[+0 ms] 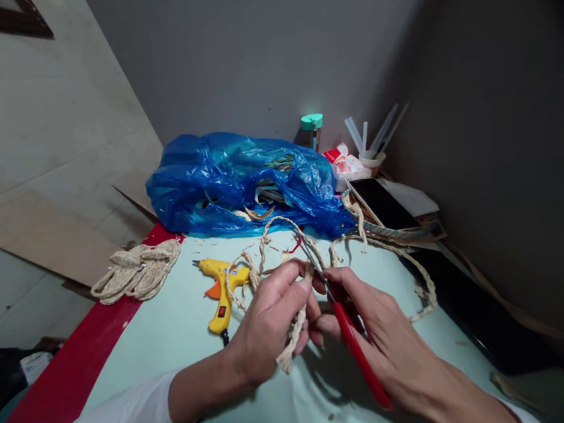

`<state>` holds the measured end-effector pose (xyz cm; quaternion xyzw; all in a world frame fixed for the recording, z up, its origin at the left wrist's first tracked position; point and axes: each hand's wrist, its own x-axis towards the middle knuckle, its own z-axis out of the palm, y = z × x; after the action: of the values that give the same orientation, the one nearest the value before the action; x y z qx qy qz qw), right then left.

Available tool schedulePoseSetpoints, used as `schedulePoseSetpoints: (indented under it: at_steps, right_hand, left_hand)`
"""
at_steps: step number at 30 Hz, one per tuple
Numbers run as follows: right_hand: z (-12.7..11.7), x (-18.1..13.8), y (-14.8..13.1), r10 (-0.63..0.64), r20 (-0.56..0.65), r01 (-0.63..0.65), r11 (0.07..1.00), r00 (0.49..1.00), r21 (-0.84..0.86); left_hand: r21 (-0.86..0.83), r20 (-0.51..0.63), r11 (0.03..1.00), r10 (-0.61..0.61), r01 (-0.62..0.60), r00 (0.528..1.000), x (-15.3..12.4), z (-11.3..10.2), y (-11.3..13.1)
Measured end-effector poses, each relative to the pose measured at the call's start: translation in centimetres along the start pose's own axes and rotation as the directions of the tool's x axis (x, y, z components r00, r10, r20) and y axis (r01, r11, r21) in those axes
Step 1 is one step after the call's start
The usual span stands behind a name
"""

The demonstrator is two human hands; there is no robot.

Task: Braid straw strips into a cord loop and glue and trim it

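Just now, both hands are occupied and close together, with the fingertips nearly meeting. The left hand is closed on a braid, pinching it between thumb and fingers; its frayed end sticks out below the thumb, toward the wearer. The right hand is wrapped around the red handles of the scissors, whose blades point forward and slightly left, just beside the left fingertips. Whether the blades touch the braid I cannot tell.

Directly beyond the grip, more cord rises in a loose arch and tangles to the left. Another length curves out to the right of the right hand, its frayed bits showing; how these pieces join is hidden.

Left of the left hand lies a yellow glue gun, nozzle pointing away to the left, some cord crossing it. Farther left, a tied coil sits across the red edge of the pale green cloth. Well ahead of the hands, a crumpled blue bag spreads out, with a teal-lidded jar behind it. Forward and right of the grip are a red-and-white packet, a cup of translucent sticks and a phone.
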<state>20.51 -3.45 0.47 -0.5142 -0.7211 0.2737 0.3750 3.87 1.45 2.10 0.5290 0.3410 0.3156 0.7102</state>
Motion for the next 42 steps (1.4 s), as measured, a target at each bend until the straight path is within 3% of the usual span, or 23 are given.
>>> schedulePoseSetpoints:
  at_steps: [13,19,24,27,31,33,35,37,39,42]
  right_hand:
    - [0.5,-0.1,0.2,-0.035,0.007,0.035,0.996,0.999,-0.085]
    - [0.9,-0.4,0.5,0.0,0.023,0.003,0.992,1.0,-0.124]
    - [1.1,-0.3,0.3,-0.047,-0.032,0.041,0.983,0.998,-0.176]
    - [0.6,-0.3,0.1,-0.061,-0.095,0.036,0.969,0.994,-0.245]
    - [-2.2,-0.8,1.5,0.016,-0.222,-0.11,0.902,0.975,-0.418]
    - [-4.0,-1.3,3.3,0.106,-0.207,-0.198,0.843,0.972,-0.5]
    - [-5.4,-1.7,5.3,0.167,-0.152,-0.225,0.756,0.974,-0.615]
    - [-6.2,-2.0,7.1,0.15,-0.127,-0.196,0.702,0.98,-0.685]
    - [-6.3,-2.0,8.2,0.109,-0.11,-0.155,0.66,0.988,-0.735]
    - [-5.9,-1.7,8.5,0.048,-0.064,-0.08,0.6,0.997,-0.796]
  left_hand:
    - [0.11,-0.093,0.992,0.074,-0.064,0.993,0.3,-0.3,-1.3]
    - [0.265,-0.145,0.958,0.154,-0.111,0.977,0.6,-0.4,-1.4]
    - [0.23,-0.107,0.96,0.189,-0.161,0.976,0.8,-0.3,-1.4]
    - [0.213,-0.007,0.963,0.169,-0.163,0.986,0.7,0.0,-1.9]
    - [0.265,0.092,0.93,0.237,-0.253,0.967,0.3,-0.1,-1.2]
    - [0.271,0.052,0.919,0.284,-0.287,0.957,0.2,-1.1,0.2]
    - [0.253,-0.095,0.915,0.348,-0.316,0.933,0.0,-3.0,1.8]
    - [0.182,-0.236,0.94,0.328,-0.29,0.915,-0.1,-5.5,3.3]
    - [0.105,-0.339,0.934,0.357,-0.342,0.87,-0.2,-8.0,4.3]
    - [0.085,-0.38,0.922,0.382,-0.379,0.843,-0.4,-10.5,4.5]
